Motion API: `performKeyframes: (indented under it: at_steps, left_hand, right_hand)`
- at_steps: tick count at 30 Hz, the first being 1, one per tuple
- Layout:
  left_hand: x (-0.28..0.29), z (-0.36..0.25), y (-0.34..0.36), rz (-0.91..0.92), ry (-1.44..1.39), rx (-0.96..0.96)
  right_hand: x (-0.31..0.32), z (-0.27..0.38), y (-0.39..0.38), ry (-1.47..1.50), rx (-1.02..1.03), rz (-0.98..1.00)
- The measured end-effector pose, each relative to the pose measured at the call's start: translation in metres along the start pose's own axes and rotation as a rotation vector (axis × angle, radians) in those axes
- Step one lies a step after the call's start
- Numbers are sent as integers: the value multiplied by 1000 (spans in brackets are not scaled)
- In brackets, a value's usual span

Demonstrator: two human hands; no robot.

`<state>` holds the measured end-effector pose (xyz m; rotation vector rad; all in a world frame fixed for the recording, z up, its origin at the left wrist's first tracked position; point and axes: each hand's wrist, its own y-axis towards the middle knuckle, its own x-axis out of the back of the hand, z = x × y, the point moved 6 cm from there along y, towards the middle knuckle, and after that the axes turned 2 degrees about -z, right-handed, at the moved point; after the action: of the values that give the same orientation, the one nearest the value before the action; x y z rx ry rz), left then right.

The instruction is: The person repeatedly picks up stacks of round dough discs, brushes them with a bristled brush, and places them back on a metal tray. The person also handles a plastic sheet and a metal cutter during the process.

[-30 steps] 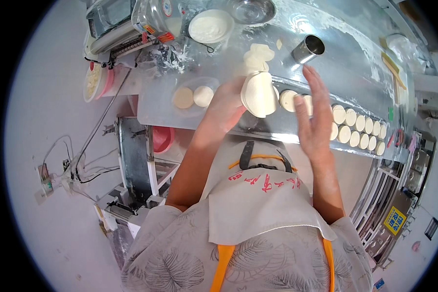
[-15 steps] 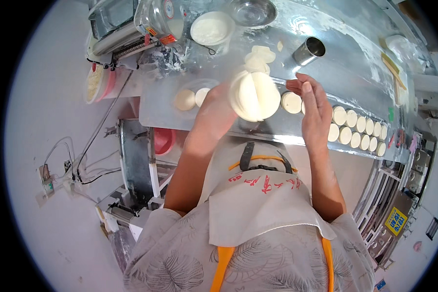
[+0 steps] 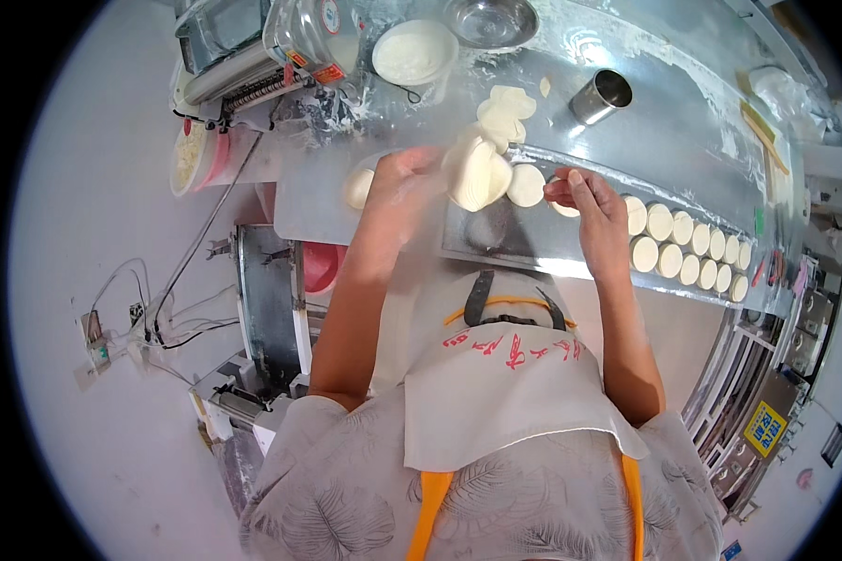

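My left hand [image 3: 412, 173] is blurred and closed around the edge of a stack of round dough wrappers [image 3: 480, 176], tilted with the thin layers showing. The stack hangs over the left end of a metal tray [image 3: 491, 229]. Just right of it, a round stack of wrappers [image 3: 526, 185] sits on the tray. My right hand [image 3: 594, 208] hovers at the tray with bent fingers apart from the thumb, and nothing shows between them. Its fingertips partly cover another stack [image 3: 563, 209]; whether they touch it is hard to tell.
Two rows of wrapper stacks [image 3: 669, 257] fill the tray's right part. Loose dough scraps [image 3: 505, 114] lie behind the tray, near a steel cup [image 3: 601, 96]. Farther back are a white bowl of flour [image 3: 416, 53] and a metal bowl [image 3: 493, 23]. A dough stack [image 3: 357, 187] sits at left.
The wrappers in my left hand were fanned apart and now sit closer together, tilted. My right hand has turned from upright, stretched fingers to bent ones, lower over the tray.
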<state>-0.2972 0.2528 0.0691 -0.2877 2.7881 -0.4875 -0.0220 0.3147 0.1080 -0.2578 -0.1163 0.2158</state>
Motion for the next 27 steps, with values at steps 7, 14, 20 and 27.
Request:
performKeyframes:
  at_steps: [7, 14, 20, 27]
  left_hand:
    - [13, -13, 13, 20, 119, -102]
    - [-5, -40, 7, 40, 248, 21]
    - [-28, -49, 4, 141, 330, 25]
    - [-74, -87, -12, 372, 630, 34]
  right_hand:
    - [6, -7, 8, 22, -15, -7]
    - [12, -11, 14, -10, -28, -10]
    - [-2, -27, 34, 43, 31, 42]
    - [-69, 12, 44, 704, -74, 593]
